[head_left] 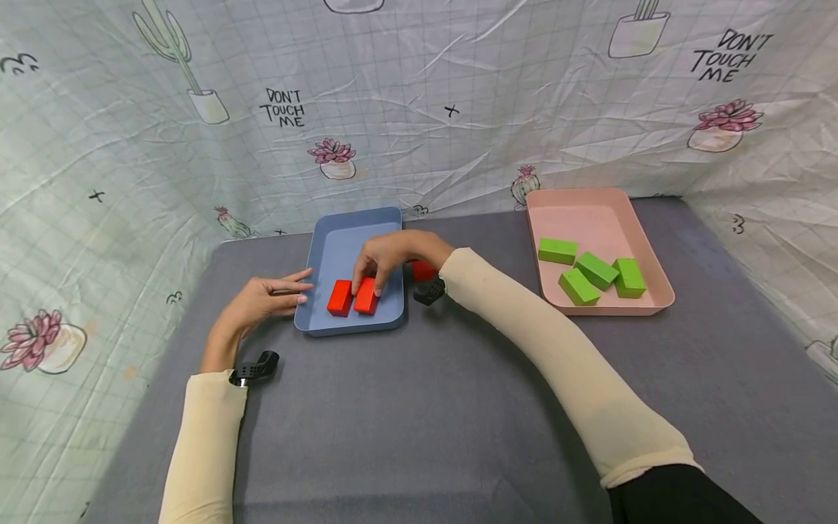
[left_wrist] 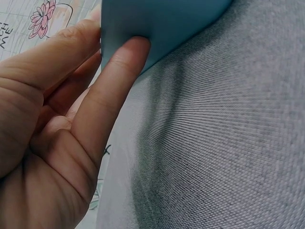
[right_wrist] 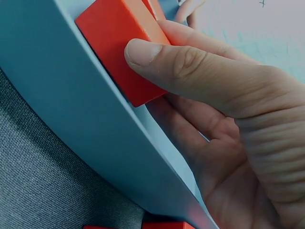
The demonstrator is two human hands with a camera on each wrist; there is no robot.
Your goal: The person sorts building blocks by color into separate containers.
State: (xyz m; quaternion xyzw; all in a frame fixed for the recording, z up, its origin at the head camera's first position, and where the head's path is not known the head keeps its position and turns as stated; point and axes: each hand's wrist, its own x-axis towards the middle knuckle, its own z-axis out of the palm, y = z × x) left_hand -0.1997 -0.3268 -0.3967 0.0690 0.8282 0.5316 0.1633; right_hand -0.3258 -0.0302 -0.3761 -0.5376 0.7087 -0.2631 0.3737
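Note:
In the head view my right hand [head_left: 386, 255] reaches over the blue tray [head_left: 347, 225] and pinches a red block [head_left: 366, 300] between thumb and fingers. The right wrist view shows the thumb flat on the side of this block [right_wrist: 119, 52], close inside the tray wall [right_wrist: 95, 109]. A second red block [head_left: 339, 298] lies just left of it in the tray. My left hand [head_left: 258, 302] is at the tray's left side, fingers extended to the wall. Close up, a fingertip of the left hand [left_wrist: 90, 105] rests against the tray's outer wall [left_wrist: 167, 19].
Right of the blue tray, partly hidden by my right wrist, something red [head_left: 422, 271] sits on the grey cloth [head_left: 393, 422]. A pink tray [head_left: 576, 207] at the right holds several green blocks [head_left: 597, 271]. A printed curtain [head_left: 419, 102] hangs behind.

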